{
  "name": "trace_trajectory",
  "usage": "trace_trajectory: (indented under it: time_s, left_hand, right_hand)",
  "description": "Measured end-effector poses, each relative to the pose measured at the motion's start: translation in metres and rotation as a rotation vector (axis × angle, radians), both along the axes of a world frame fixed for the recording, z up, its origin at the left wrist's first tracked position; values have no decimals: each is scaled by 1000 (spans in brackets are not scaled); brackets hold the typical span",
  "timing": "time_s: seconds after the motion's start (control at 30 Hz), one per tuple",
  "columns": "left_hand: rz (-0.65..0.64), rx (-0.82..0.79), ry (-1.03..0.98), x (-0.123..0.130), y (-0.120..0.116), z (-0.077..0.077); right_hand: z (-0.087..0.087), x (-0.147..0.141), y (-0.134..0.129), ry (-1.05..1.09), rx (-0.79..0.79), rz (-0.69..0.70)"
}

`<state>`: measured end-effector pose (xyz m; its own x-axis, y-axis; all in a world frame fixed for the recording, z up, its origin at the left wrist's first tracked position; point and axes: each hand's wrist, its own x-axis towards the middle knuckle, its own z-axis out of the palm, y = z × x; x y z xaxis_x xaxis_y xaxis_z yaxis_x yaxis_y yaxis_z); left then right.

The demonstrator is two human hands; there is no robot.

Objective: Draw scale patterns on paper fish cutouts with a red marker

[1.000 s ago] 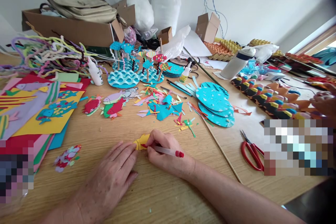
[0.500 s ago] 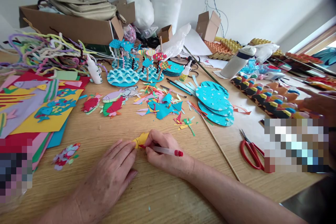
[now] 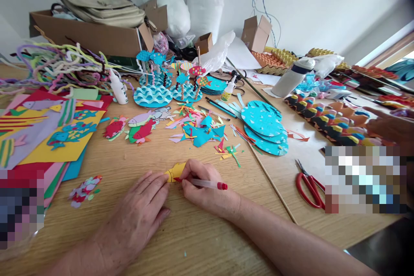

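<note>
A yellow paper fish [image 3: 174, 173] with dark drawn lines lies on the wooden table, partly hidden by my hands. My left hand [image 3: 147, 200] rests flat, its fingers stretched out and the fingertips touching the fish's left end. Pinched in my right hand [image 3: 207, 189] is a red pen [image 3: 209, 184] with a clear barrel and a red end cap. Its red tip touches the fish. Beyond my hands are colored paper scraps [image 3: 200, 131], a red paper fish [image 3: 142, 131] among other cut-out fish, and a small heap of paper dots [image 3: 84, 190].
Red-handled scissors [image 3: 308, 189] and a thin wooden stick [image 3: 271, 185] lie to the right. Blue paper discs [image 3: 263, 120], glue bottles [image 3: 118, 88] and a white bottle [image 3: 293, 77] stand farther back. Colored paper sheets [image 3: 73, 151] are at left. Another person's hand [image 3: 390, 127] is at far right.
My right hand and the pen have shifted very slightly to the right over the fish. The view has moved a little; my left hand keeps its place on the fish.
</note>
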<state>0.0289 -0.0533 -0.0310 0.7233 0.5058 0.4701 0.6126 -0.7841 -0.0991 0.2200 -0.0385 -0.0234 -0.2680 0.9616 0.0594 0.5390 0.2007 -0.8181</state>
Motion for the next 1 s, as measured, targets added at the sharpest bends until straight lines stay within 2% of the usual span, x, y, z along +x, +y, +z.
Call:
trace_trajectory:
  time_s: [0.3,1.0]
  left_hand:
    - [24,-88,23,-1,-1,-1]
    - [11,-39,19,-1,0,0]
  right_hand:
    - [0,0,-1,-23,-9,18]
    - [2,0,0,-82,-4,-5]
